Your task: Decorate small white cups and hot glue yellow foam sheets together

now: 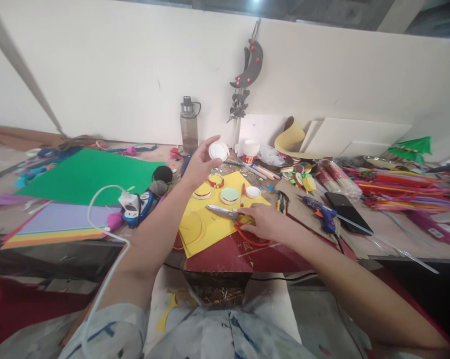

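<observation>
My left hand (204, 162) is raised over the table, thumb and fingers pinching a short white round piece (218, 151) that looks like a cut paper cup bottom. My right hand (260, 222) rests low over the yellow sheet (200, 239), its fingers on the scissors (222, 212) near the pivot. The blades point left and the red handles (250, 239) show below the hand. Around them on the sheet lie a green-topped disc (229, 195), a white disc (253, 192), a red and yellow ring (216, 181) and a red pen (243, 194).
A bottle (189, 127) and a paper cup (250, 151) stand at the back. Green sheets (97, 174) and a power strip with a white plug (130, 205) lie left. A glue gun (324, 214), a black phone (346, 212) and bundled pipe cleaners (396, 189) are right.
</observation>
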`<state>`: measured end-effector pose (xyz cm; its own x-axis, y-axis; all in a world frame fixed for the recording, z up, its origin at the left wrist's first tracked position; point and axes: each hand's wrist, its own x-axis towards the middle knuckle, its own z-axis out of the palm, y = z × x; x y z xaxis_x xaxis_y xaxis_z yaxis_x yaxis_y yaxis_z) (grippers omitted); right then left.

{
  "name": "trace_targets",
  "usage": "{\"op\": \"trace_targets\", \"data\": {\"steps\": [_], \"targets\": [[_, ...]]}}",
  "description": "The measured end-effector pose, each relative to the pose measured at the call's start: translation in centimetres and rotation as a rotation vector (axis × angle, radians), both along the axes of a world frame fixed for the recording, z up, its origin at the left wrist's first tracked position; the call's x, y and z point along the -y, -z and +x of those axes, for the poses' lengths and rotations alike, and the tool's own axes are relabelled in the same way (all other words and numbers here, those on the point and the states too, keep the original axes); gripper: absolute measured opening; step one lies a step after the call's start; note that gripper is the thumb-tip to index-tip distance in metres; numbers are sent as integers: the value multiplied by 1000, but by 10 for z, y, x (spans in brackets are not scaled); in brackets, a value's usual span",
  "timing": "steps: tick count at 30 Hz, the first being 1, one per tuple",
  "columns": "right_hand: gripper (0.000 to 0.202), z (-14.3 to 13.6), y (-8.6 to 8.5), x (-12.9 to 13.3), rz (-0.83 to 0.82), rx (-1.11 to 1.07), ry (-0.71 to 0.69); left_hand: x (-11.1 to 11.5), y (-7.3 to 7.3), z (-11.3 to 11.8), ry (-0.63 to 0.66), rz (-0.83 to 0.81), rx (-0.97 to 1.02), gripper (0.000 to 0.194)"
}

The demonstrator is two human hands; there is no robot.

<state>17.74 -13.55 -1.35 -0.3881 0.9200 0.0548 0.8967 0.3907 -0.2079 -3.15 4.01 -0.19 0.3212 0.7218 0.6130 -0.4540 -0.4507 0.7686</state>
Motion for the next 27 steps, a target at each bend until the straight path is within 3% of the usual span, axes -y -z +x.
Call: {"op": "trace_targets", "data": {"steps": [2,7,10,15,18,23,27], "targets": [[23,-2,-8,-5,95,-156,12,5,-1,3,12,13,-22,77],[20,-15,-28,-44,564,-668,189,17,-1,9,41,-11,-94,73],[14,-22,-27,-69,555,-765,211,21,0,11,66,-24,-107,71],[9,-22,-13,-87,492,-838,197,26,1,13,114,-74,-159,70],[8,-14,-6,-91,487,-830,118,28,2,13,191,-171,-149,68],[16,-4,-3,-92,571,-649,-74,29,4,12,354,-378,-107,61],[21,-4,-2,-88,632,-455,-36,31,4,13,380,-451,-87,65]]}}
